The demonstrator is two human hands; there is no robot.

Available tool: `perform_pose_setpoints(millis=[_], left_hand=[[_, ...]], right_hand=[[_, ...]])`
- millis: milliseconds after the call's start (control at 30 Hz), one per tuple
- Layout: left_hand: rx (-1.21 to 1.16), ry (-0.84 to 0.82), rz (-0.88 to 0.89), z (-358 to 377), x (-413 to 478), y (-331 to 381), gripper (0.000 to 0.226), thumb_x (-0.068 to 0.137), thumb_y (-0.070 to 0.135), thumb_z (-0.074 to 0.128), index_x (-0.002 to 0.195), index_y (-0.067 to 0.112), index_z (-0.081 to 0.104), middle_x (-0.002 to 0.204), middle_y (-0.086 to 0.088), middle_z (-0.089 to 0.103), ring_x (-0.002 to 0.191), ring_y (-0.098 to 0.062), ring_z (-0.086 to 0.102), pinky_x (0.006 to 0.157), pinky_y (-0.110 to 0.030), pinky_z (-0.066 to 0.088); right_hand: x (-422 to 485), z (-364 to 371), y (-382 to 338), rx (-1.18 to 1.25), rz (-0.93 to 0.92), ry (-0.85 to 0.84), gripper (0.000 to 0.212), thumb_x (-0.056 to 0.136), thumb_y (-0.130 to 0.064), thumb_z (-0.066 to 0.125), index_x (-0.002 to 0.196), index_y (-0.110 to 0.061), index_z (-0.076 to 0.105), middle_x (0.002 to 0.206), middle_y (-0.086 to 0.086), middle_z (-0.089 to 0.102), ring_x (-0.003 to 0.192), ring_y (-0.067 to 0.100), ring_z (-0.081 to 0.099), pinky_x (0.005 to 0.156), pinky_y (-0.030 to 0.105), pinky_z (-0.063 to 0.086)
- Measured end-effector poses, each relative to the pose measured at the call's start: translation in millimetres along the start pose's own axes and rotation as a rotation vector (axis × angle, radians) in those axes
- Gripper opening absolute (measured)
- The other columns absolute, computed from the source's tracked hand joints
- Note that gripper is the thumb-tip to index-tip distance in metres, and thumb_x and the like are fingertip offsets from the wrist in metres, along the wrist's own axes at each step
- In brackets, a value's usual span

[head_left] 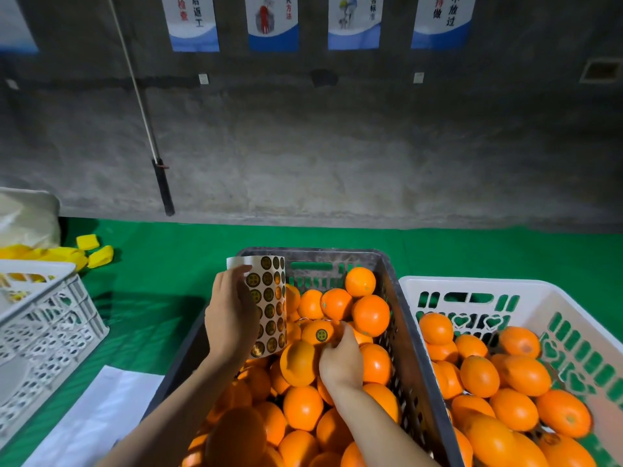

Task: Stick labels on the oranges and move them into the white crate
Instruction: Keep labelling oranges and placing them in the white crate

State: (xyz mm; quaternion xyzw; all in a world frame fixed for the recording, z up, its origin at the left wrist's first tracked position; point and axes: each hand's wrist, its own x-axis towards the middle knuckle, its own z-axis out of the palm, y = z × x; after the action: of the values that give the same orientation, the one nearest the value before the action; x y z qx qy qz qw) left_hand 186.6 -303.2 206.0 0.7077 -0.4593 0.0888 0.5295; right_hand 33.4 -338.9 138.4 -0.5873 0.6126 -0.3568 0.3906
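1. The desk (472, 251), covered in green cloth, runs up to a grey concrete wall and carries everything within arm's reach, so the person can work without stepping away.
2. The dark grey crate (397, 318) sits straight in front of the person, heaped with unlabelled oranges (303, 407); it looks like the supply, placed centrally so both hands drop into it.
3. The white crate (472, 288) stands touching the grey one on its right side, already well filled with oranges, so a finished fruit needs only a short sideways carry.
4. A second white perforated crate (50, 318) waits well apart on the left, probably spare, and a plain white sheet (101, 416) lies flat beside the grey crate.
5. The left hand (232, 318) grips the label sheet (269, 305) upright over the grey crate's left edge, printed face turned toward the fruit, likely so the other hand can peel from it quickly.
6. The right hand (340, 358) rests on the heap with fingers curled around the labelled orange (317, 332), apparently starting to lift it; the grip is partly hidden.
7. That orange lies still inside the grey crate, its round label (321, 335) facing up.
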Motion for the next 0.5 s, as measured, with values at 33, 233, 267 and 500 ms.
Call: perform_pose_setpoints(millis=[33, 233, 267, 500], left_hand=[[0.002, -0.003, 0.005, 0.0, -0.3, 0.1, 0.026, 0.101, 0.005, 0.042, 0.12, 0.01, 0.059, 0.113, -0.011, 0.061, 0.088, -0.016, 0.055, 0.068, -0.031, 0.042], [0.007, 0.004, 0.026, -0.3, 0.2, 0.9, 0.024, 0.099, 0.002, 0.044, 0.117, 0.006, 0.06, 0.11, -0.011, 0.062, 0.086, -0.015, 0.054, 0.062, -0.023, 0.039], [0.008, 0.001, 0.026, 0.0, 0.0, 1.1, 0.024, 0.1, 0.002, 0.044, 0.117, 0.007, 0.06, 0.11, -0.011, 0.062, 0.086, -0.015, 0.054, 0.062, -0.023, 0.039], [0.018, -0.025, 0.028, -0.7, -1.0, 4.2, 0.025, 0.099, 0.002, 0.044, 0.118, 0.008, 0.06, 0.108, -0.01, 0.062, 0.089, -0.023, 0.059, 0.068, -0.039, 0.05]], right_hand=[[-1.3, -1.0, 0.3, -0.044, -0.039, 0.009, 0.051, 0.102, -0.009, 0.045, 0.151, -0.024, 0.038, 0.134, 0.004, 0.061, 0.114, 0.027, 0.061, 0.091, 0.038, 0.054], [-7.6, -0.8, 2.7, -0.633, -0.262, -0.114, 0.045, 0.104, -0.014, 0.038, 0.146, -0.028, 0.045, 0.138, 0.007, 0.043, 0.115, 0.029, 0.055, 0.085, 0.036, 0.051], [-6.5, -1.0, 3.1, -0.669, -0.246, -0.139, 0.048, 0.105, -0.014, 0.036, 0.151, -0.027, 0.037, 0.14, 0.009, 0.041, 0.12, 0.03, 0.051, 0.089, 0.037, 0.05], [-4.8, -2.7, -3.1, -0.822, -0.218, -0.235, 0.067, 0.104, -0.008, 0.036, 0.161, -0.022, 0.003, 0.147, 0.015, 0.03, 0.127, 0.034, 0.044, 0.096, 0.038, 0.047]])
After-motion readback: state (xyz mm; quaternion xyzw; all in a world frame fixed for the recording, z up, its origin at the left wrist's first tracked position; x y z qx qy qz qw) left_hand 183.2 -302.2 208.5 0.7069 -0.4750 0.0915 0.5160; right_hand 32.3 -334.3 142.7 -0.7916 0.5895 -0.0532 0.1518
